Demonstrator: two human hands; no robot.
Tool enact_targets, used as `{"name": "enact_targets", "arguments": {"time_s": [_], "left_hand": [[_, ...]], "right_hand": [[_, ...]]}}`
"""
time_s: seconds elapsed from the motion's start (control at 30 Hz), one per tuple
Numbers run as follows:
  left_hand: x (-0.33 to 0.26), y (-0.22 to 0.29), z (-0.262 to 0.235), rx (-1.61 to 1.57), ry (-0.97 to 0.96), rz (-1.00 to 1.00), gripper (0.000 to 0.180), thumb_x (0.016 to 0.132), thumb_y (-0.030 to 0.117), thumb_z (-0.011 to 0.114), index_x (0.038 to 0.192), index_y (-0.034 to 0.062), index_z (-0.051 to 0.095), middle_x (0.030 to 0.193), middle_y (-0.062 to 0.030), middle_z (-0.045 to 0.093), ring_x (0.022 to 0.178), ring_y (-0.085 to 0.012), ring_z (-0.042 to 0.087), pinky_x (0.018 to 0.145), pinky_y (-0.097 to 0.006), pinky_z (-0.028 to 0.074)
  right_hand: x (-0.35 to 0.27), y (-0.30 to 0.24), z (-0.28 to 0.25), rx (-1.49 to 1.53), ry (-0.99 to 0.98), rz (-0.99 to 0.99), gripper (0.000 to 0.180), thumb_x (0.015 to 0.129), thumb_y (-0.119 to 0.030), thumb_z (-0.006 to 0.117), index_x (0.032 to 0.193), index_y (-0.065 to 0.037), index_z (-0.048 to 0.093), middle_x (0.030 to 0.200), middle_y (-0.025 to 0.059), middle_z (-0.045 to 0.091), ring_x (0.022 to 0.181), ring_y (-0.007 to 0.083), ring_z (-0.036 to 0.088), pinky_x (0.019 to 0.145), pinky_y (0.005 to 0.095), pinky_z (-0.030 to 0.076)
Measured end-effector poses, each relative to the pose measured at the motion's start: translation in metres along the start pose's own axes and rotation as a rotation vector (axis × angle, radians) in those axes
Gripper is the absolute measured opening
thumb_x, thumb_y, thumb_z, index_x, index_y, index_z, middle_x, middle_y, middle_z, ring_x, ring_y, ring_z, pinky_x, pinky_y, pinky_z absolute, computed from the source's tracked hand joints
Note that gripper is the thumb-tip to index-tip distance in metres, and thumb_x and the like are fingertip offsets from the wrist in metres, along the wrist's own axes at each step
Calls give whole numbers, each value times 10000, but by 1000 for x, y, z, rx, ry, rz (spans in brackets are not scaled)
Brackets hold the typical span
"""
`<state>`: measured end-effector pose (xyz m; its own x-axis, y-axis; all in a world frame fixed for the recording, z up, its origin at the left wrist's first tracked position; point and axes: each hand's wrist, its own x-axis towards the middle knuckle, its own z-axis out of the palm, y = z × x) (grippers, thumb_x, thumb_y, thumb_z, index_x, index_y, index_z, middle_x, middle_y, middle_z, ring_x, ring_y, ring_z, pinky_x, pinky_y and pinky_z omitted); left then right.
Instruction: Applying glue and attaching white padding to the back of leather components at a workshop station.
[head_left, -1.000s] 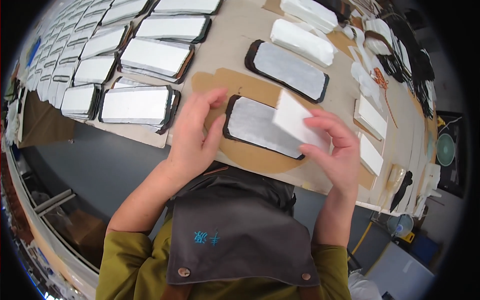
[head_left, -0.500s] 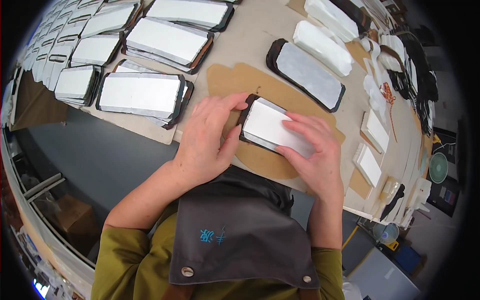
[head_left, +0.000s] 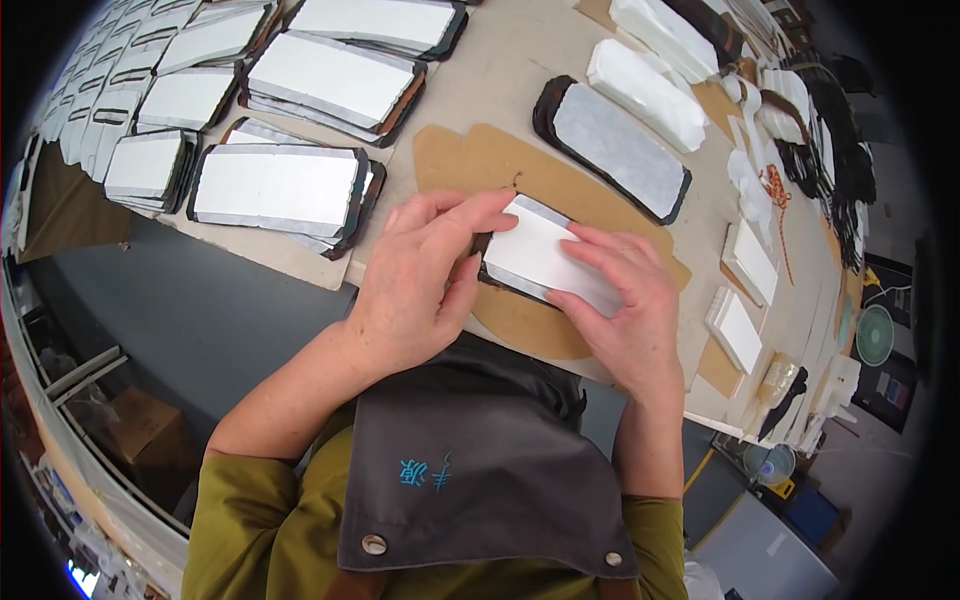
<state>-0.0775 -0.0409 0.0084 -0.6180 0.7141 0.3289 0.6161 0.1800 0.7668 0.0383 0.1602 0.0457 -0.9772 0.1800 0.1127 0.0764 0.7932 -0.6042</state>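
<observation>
The white card (head_left: pixel 540 248) lies on the panel (head_left: pixel 516 278), a grey-lined piece with a dark border, which rests on the brown sheet (head_left: pixel 530 328) on the worktop (head_left: pixel 445 90). The left hand (head_left: pixel 415 270) is at the panel's left end, forefinger and thumb apart, one toward the far corner, the other toward the near one. The right hand (head_left: pixel 625 300) covers the card's right end, its thumb near the close edge and the other fingers spread over the top; whether they grip it or merely rest there cannot be told.

The likeliest fault is a crooked fit. A strip of grey lining shows along both long sides, so a slight twist of the right wrist could make one margin wider than the other. The right end is hidden under the palm, where an overhang could go unnoticed. If the left fingers lifted early, the panel might slide on the sheet and the card with it. Pressing hard at one end could tip up the other. Beyond the sheet's far edge, the second panel (head_left: pixel 615 145) seems safely clear of the hands.
</observation>
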Motion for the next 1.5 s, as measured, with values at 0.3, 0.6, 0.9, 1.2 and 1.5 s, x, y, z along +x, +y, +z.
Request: {"name": "enact_targets", "arguments": {"time_s": [0.3, 0.6, 0.9, 1.2, 1.5], "left_hand": [[6, 7, 4, 244, -101, 19, 598, 791, -89, 550, 1373, 48, 516, 1184, -69, 699, 1179, -344, 526, 1034, -440, 365], [6, 6, 11, 273, -121, 40, 569, 793, -90, 553, 1342, 61, 550, 1181, -53, 700, 1193, -343, 533, 1043, -437, 350], [8, 13, 8, 409, -257, 54, 517, 858, -93, 478, 1347, 53, 563, 1241, -91, 647, 1281, -328, 462, 1108, -430, 303], [16, 22, 9, 467, -308, 141, 547, 744, -109, 523, 1124, 203, 763, 1239, -74, 578, 1245, -360, 473, 1092, -477, 295], [39, 40, 8, 464, -429, 244, 454, 751, -135, 522, 1094, 65, 741, 1271, -115, 602, 1225, -342, 515, 1048, -430, 391]], "right_hand": [[-7, -2, -20, -41, 28, -27, 447, 669, -78, 842, 1094, -43, 709, 1220, 113, 682, 1087, 336, 628, 937, 416, 495], [-69, 45, -47, 355, 339, 313, 244, 817, 7, 743, 1055, -30, 705, 1037, 58, 696, 935, 140, 648, 827, 265, 504], [-63, 54, -24, 755, 268, 617, 176, 913, -16, 677, 1088, -1, 662, 921, 14, 672, 824, 53, 618, 747, 196, 506], [-58, 53, -22, 647, 251, 611, 195, 889, -1, 694, 1082, -5, 672, 902, -5, 655, 796, 33, 589, 725, 181, 497], [-58, 58, -17, 584, 281, 550, 197, 847, 10, 725, 1038, 3, 674, 839, -7, 645, 741, 35, 580, 671, 188, 502]]}}
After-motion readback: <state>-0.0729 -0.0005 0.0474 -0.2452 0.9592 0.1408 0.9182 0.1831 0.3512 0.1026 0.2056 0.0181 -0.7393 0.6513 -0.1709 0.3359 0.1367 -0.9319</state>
